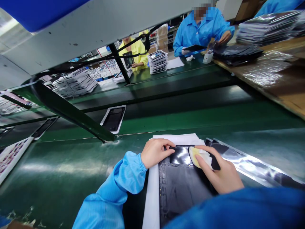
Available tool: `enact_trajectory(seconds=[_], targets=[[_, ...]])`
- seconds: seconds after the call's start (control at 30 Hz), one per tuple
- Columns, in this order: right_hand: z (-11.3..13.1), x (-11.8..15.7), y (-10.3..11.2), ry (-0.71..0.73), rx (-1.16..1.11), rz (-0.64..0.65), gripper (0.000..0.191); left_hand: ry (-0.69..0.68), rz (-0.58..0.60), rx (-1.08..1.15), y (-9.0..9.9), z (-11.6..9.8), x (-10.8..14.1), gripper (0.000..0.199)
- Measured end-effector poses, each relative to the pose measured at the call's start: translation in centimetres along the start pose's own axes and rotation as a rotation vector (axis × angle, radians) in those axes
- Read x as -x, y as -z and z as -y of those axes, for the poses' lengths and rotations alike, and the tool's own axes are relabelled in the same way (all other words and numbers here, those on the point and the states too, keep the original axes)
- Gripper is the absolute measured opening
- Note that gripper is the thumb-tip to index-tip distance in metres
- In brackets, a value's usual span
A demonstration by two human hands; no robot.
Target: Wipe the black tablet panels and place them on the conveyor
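Observation:
A flat black tablet-like panel lies in front of me on white sheets. Across its top end runs a glossy black strip. My left hand is closed at the panel's top left corner, thumb and forefinger at the left end of the strip. In my right hand is a yellow-and-white wiping pad with a dark part, gripped between thumb and fingers and resting on the strip. My right sleeve hides the panel's lower right.
Glossy dark film sheets lie to the right. A green post slants across the left. Beyond it runs a conveyor with another black panel. Co-workers in blue and yellow sit opposite, near stacked panels. A grey beam hangs overhead.

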State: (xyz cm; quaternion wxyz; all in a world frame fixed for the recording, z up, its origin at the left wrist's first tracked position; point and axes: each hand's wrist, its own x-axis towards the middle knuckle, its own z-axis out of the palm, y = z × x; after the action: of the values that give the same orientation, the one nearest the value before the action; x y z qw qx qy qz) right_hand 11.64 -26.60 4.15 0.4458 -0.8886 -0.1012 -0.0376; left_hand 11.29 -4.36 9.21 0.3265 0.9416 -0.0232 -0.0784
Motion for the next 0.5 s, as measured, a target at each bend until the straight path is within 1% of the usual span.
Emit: enact_trajectory(seconds=[0.2,0.37,0.5], targets=[[0.17,-0.09,0.05,0.032,-0.001,-0.002,0.031,-0.004,0.001,-0.035,-0.05,-0.13,0.07,0.017],[0.31,-0.03,0.11,0.021,-0.012,0.014,0.03,-0.025,-0.015,-0.092,-0.2,0.01,0.11,0.016],[0.09,-0.08,0.01,0.036,0.007,0.005,0.029,-0.038,-0.001,-0.19,-0.13,-0.32,0.37,0.015]])
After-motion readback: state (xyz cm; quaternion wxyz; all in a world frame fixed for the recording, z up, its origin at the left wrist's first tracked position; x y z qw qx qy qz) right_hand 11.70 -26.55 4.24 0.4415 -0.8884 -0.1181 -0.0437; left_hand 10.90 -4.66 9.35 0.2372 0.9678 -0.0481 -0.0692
